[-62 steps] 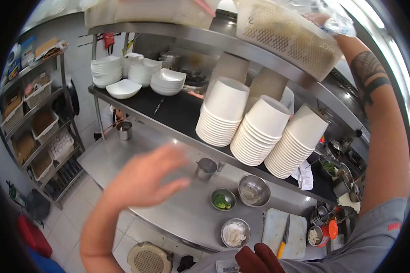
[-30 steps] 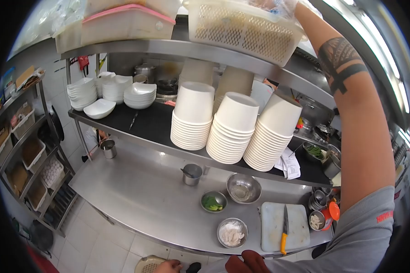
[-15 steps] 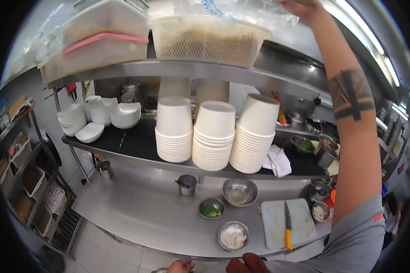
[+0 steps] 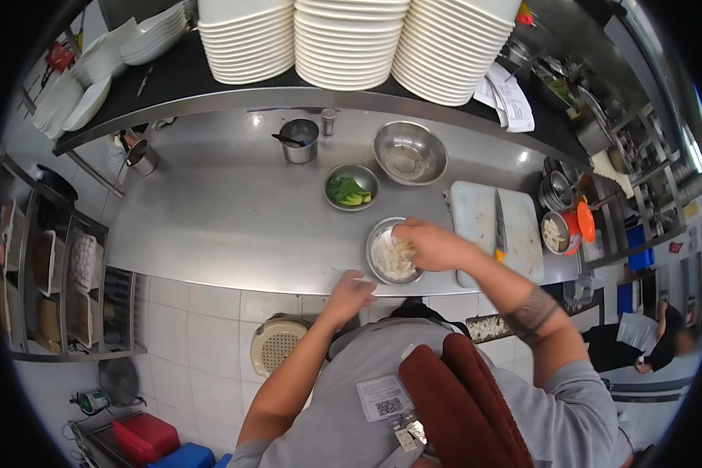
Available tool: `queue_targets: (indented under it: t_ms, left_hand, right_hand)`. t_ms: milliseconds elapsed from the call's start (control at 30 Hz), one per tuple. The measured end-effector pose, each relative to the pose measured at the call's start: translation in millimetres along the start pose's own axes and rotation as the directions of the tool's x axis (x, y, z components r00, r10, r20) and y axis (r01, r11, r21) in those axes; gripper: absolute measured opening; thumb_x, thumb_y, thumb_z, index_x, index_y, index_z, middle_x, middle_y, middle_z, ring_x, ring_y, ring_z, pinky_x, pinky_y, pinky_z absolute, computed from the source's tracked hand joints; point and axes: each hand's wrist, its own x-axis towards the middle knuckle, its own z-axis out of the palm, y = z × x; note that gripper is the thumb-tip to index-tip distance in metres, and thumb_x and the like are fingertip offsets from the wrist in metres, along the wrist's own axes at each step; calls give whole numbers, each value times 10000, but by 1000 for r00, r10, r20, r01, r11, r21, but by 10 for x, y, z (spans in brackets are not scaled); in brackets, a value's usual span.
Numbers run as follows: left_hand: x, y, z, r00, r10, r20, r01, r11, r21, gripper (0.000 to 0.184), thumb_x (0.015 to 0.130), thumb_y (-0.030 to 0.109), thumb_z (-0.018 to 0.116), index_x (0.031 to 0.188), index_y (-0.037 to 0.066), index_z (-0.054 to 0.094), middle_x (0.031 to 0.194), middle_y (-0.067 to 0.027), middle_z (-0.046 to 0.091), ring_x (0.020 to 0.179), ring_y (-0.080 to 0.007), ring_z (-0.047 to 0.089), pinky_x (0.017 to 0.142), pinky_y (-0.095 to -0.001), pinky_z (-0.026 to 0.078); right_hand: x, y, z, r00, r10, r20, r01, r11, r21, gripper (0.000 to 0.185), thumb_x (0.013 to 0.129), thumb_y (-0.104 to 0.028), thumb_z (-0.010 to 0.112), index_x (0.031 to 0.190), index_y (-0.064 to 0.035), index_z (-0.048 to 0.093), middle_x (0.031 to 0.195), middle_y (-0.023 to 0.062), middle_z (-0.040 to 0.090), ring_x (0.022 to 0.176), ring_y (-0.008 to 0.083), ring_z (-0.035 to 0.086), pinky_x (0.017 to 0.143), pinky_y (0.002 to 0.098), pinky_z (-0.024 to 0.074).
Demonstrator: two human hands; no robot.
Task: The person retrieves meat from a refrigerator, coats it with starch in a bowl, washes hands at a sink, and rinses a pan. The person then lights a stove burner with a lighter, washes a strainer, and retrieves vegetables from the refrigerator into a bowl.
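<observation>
Hands: right hand (image 4: 423,244) reaches into bowl of white bits (image 4: 370,253); left hand (image 4: 352,292) bends at bowl's 8 o'clock.
Grips: can't tell if pinching.
Bowl: by bench (image 4: 210,210) edge, 6 o'clock.
Room: toward 9 o'clock.

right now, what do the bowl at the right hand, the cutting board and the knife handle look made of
Bowl at the right hand: probably stainless steel, given its grey, shiny look. Cutting board: likely plastic, matte, whitish and stained with no visible grain. Knife handle: perhaps plastic, from its orange colour; finish unclear.
</observation>
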Motion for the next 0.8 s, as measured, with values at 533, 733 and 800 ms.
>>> queue_targets:
  t_ms: [533,733,800]
  left_hand:
    - [882,293,961,978,204,-52,-201,978,46,168,855,-1,612,876,-8,445,820,-112,541,677,-236,685,516,-313,602]
    - [1855,806,2206,990,143,16,-138,976,-166,152,847,-59,586,880,-18,444,858,-137,552,700,-251,653,634,-383,633]
    - [2438,887,2635,985,171,37,-159,963,-215,117,848,-77,578,904,-53,478,901,-166,572,720,-254,640,669,-389,639]
  right_hand:
    - [-1648,1259,369,684,620,-386,-210,674,709,272,917,-21,607,1186,-24,647,981,44,681,770,118,633,604,273,540]
    - [-2970,1414,640,340,866,-366,-93,419,903,210,912,-62,605,1102,11,657,840,50,666,673,121,612,550,269,497]
    - [-3373,1492,751,263,898,-354,-71,383,921,194,926,-76,598,1088,15,652,835,54,664,671,120,614,550,267,500]
